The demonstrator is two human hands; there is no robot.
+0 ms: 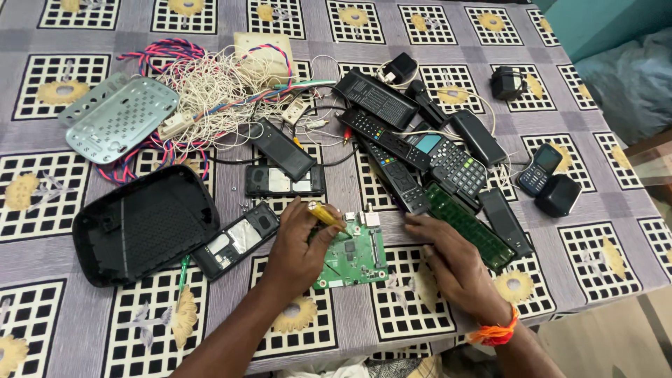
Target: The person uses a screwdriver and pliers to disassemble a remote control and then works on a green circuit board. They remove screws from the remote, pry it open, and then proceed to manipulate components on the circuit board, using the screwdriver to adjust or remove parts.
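Observation:
A green circuit board [355,256] lies flat on the patterned tablecloth near the front edge. My left hand [297,248] rests on the board's left side and grips a screwdriver with a yellow handle [324,213], tip pointing down at the board. My right hand [448,255] lies flat on the cloth just right of the board, fingertips near its right edge, holding nothing. An orange thread is tied around the right wrist.
A black router cover [143,224] and an opened phone [234,239] lie left. A long green board [469,225], several remote controls [392,150], a small phone [537,170], black adapters, a grey perforated plate [117,115] and tangled wires [210,91] fill the back.

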